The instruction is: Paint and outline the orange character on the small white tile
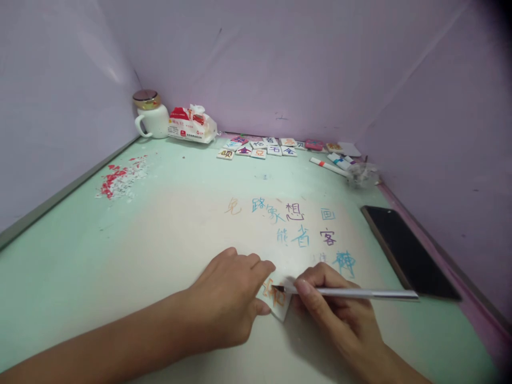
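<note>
Between my hands lies a small white tile (283, 310) with an orange character on it. My left hand (230, 301) steadies its left side, thumb and forefinger at the edge. In my right hand (340, 306) is a slim silver carving knife (372, 293), held like a pen, its dark tip touching the orange strokes. The lower right of the tile is near my right hand's fingers, which partly hide it. Coloured characters (295, 212) are written on the tabletop beyond my hands.
Lettered tiles (259, 153) line the back, beside markers (330, 167) and a crumpled clear wrapper (362, 175). A black phone (408, 250) lies right. At back left are a lidded white mug (155, 121), a tissue pack (191, 127) and red and white shavings (120, 178).
</note>
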Available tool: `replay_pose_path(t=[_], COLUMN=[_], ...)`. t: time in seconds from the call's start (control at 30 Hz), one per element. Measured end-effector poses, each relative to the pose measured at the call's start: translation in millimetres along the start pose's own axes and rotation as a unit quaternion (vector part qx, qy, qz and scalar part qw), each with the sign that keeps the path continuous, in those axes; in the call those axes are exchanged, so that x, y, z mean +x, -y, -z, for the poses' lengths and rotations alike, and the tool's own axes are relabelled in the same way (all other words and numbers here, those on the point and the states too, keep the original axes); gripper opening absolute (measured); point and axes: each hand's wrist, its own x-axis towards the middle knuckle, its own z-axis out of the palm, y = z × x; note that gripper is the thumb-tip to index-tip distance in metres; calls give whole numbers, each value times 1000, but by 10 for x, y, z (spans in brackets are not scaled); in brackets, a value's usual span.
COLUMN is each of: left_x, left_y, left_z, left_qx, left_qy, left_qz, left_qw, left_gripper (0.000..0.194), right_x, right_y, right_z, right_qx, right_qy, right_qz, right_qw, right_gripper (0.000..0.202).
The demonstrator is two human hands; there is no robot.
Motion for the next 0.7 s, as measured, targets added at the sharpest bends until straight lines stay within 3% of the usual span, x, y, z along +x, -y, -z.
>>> replay_pose_path(t=[0.17, 0.33, 0.53, 0.7], left_x=[11, -3, -5, 1], left_y=[-6, -9, -5, -2], left_z=[15, 12, 9, 13], left_qx=[-9, -6, -3, 1], left_qy=[7, 3, 11, 13], left_qz=[-2, -1, 0, 0], left_qw=[1000, 1000, 1000, 1000], left_gripper=[32, 32, 34, 34], right_x=[-3, -4, 22, 16], right_y=[15, 18, 53, 20], right_z=[10, 19, -5, 36], right_qx=[-50, -17, 118, 70], right_qy=[28, 56, -29, -27], right_qz=[20, -2, -79, -47], right_qw=[998, 998, 989, 996], right_gripper=[22, 22, 24, 26])
